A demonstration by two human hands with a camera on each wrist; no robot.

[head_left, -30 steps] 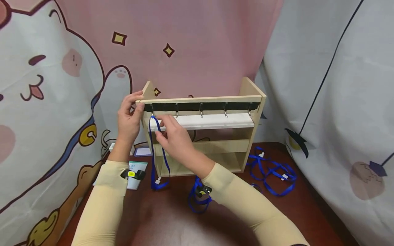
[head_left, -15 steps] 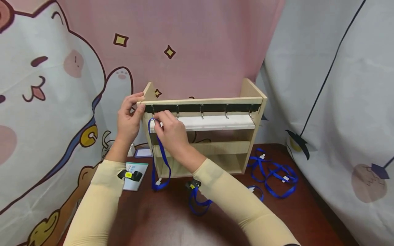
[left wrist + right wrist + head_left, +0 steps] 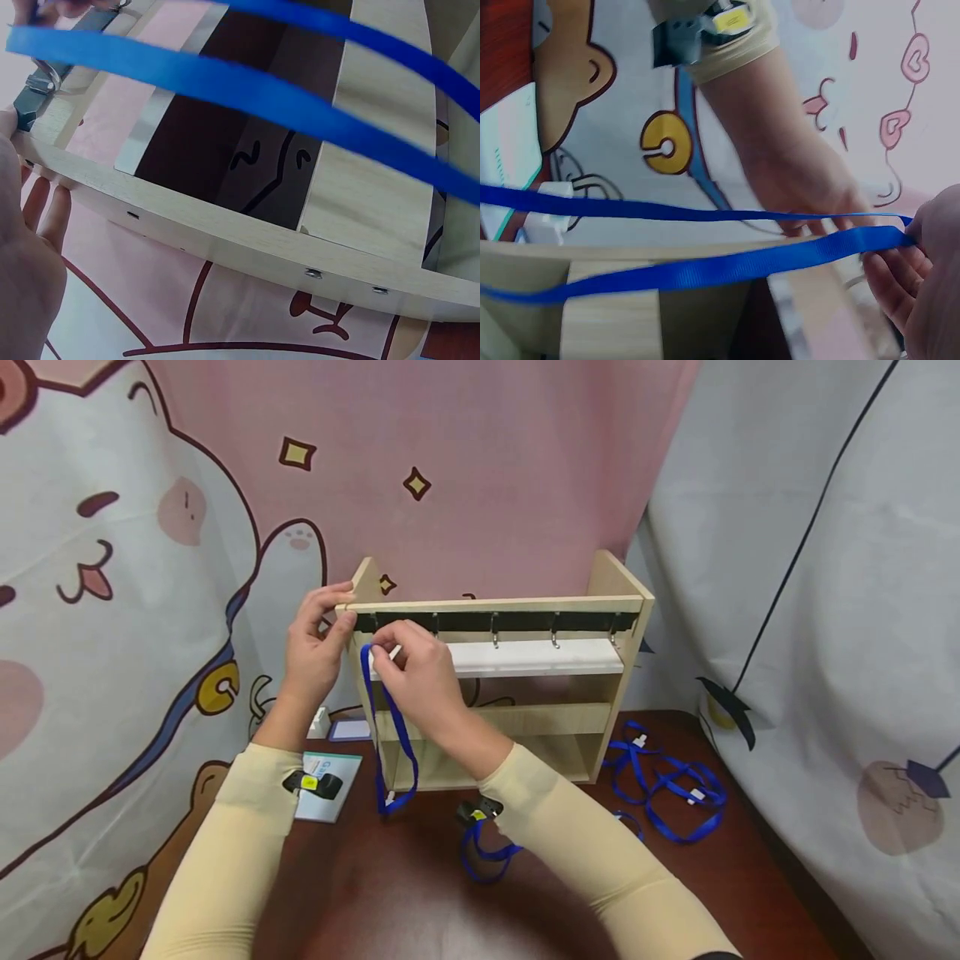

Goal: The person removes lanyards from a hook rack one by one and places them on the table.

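In the head view, my left hand (image 3: 313, 652) grips the top left corner of a small wooden shelf (image 3: 540, 718), thumb in front and fingers around the side panel. My right hand (image 3: 422, 681) pinches the top of a blue lanyard (image 3: 697, 271) in front of the leftmost hook. The lanyard's loop hangs down the shelf's left front, a white clip (image 3: 390, 797) at its bottom. Several metal hooks (image 3: 495, 635) line a black strip (image 3: 525, 622) under the top rail. The right hand covers the leftmost hook in the head view.
More blue lanyards (image 3: 678, 772) lie on the dark red table (image 3: 420, 893) right of the shelf. Another lanyard (image 3: 487, 856) lies in front, under the right forearm. A printed card (image 3: 333, 777) and a purple-edged card holder (image 3: 350, 730) lie to the left.
My right hand has gone from loosely spread beside the lanyard to pinching its top. The lanyard's lower end has risen slightly. The left hand keeps its place on the shelf corner.
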